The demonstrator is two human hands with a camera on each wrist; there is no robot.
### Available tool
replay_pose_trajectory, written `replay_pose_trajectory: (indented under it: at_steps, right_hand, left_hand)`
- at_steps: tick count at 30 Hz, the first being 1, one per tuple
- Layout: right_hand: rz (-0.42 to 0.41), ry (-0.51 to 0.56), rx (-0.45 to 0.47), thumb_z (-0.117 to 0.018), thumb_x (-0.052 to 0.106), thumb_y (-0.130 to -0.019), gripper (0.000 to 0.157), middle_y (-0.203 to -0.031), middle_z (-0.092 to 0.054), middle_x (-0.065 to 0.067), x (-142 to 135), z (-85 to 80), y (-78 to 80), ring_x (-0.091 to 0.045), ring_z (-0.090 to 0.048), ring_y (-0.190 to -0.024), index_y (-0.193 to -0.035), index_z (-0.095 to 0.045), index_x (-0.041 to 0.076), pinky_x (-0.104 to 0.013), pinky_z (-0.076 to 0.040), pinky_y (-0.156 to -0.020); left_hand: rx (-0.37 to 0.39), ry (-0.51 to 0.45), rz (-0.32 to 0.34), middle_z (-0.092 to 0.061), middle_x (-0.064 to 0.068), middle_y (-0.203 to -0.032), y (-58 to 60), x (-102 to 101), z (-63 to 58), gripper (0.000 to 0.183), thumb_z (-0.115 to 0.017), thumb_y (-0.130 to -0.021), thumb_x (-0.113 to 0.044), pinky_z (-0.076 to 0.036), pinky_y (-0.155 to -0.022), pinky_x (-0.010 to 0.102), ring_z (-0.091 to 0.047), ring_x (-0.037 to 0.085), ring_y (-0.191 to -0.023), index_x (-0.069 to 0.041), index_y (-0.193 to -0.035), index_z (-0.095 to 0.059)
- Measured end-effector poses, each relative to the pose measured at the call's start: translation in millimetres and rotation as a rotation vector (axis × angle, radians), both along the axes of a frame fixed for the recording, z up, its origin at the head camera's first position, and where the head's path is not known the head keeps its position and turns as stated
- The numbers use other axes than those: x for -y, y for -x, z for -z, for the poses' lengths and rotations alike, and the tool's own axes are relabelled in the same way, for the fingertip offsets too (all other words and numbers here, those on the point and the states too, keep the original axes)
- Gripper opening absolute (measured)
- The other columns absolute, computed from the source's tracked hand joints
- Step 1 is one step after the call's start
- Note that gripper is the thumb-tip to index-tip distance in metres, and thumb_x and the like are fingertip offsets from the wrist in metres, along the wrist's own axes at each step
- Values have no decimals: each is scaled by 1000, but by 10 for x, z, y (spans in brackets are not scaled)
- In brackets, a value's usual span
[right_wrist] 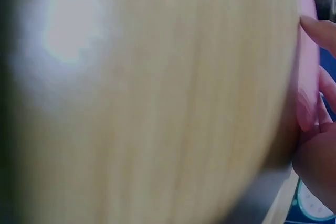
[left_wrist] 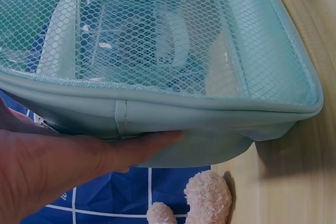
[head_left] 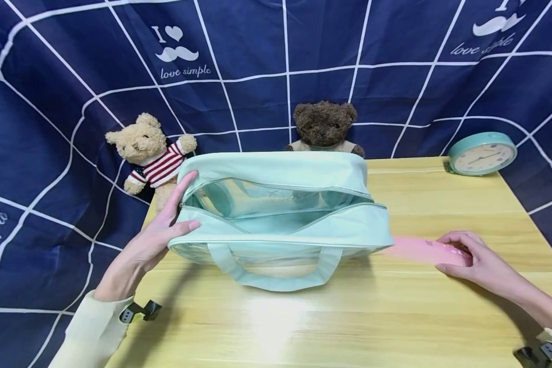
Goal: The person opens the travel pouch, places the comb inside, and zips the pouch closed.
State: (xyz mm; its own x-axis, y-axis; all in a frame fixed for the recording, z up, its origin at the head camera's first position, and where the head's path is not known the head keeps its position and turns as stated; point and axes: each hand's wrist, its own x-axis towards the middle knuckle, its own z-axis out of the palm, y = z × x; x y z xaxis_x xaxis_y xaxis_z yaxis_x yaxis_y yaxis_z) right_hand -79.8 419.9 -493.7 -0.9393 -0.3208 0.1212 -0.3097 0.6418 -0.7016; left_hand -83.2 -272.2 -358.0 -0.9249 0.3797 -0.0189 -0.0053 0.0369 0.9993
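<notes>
A mint-green zip bag (head_left: 280, 240) with clear panels stands on the table, its top unzipped and gaping. My left hand (head_left: 158, 230) rests against the bag's left end, one finger lying along it and the thumb over the front rim. In the left wrist view a straight finger (left_wrist: 152, 148) presses the side below a mesh panel (left_wrist: 157, 35). To the right of the bag, my right hand (head_left: 474, 255) grips one end of a long, slim pink object (head_left: 411, 249). The bag hides its far end, and blur hides its kind. In the right wrist view fingertips touch the pink object (right_wrist: 308, 72).
Behind the bag are a tan teddy bear (head_left: 158, 163) in a striped top and a dark brown bear (head_left: 324, 125). A round mint clock (head_left: 483, 156) stands at the table's back right. A navy gridded cloth (head_left: 257, 46) hangs behind the wooden table (head_left: 349, 322).
</notes>
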Motion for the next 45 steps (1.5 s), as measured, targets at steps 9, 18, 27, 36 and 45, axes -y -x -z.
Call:
replay_pose_trajectory:
  at_steps: [9, 18, 27, 36, 45]
  right_hand:
    - [21, 76, 68, -77, -7, -97, 47, -120, -66, 11, 56, -23, -7, -4, -58, -95, -140, -59, 0, -15, -47, -76]
    - [87, 454, 346, -54, -2, -112, 37, -112, -72, 9, -22, -110, -16, -5, -62, -93, -142, -67, 15, -22, -51, -70]
    - [-101, 1191, 519, -28, -16, -112, 53, -142, -71, -5, 100, -565, 93, -10, -65, -125, -146, -66, -2, -21, -52, -99]
    - [-275, 1504, 599, -14, -14, -112, 54, -144, -64, -28, 384, -1347, 298, -35, -70, -125, -148, -54, -16, -40, -55, -103]
    - [-263, 1292, 663, -23, -13, -112, 52, -145, -65, -19, 873, -1796, 481, -26, -69, -119, -150, -58, -10, -33, -58, -99]
  left_hand:
    - [-20, 9, -5, 1, -3, -177, -12, 23, -24, 91, -59, -103, -3, -31, -113, 24, -9, 29, -156, -33, -176, -12]
    - [-37, 17, -27, -18, 19, -159, -17, 0, 1, 83, -58, -101, -3, -53, -97, 28, -48, 29, -129, -30, -170, -18]
    - [-49, 11, -38, -20, 13, -159, -6, -8, -13, 81, -57, -102, -1, -52, -97, 27, -41, 34, -133, -30, -168, -21]
    - [-63, 36, -28, -13, 7, -164, 8, -11, -1, 83, -58, -101, -1, -43, -104, 25, -27, 36, -141, -27, -169, -19]
    - [-89, 95, 29, -4, 3, -174, 30, 47, -38, 91, -62, -99, -3, -20, -116, 30, -5, 27, -156, -24, -174, -13]
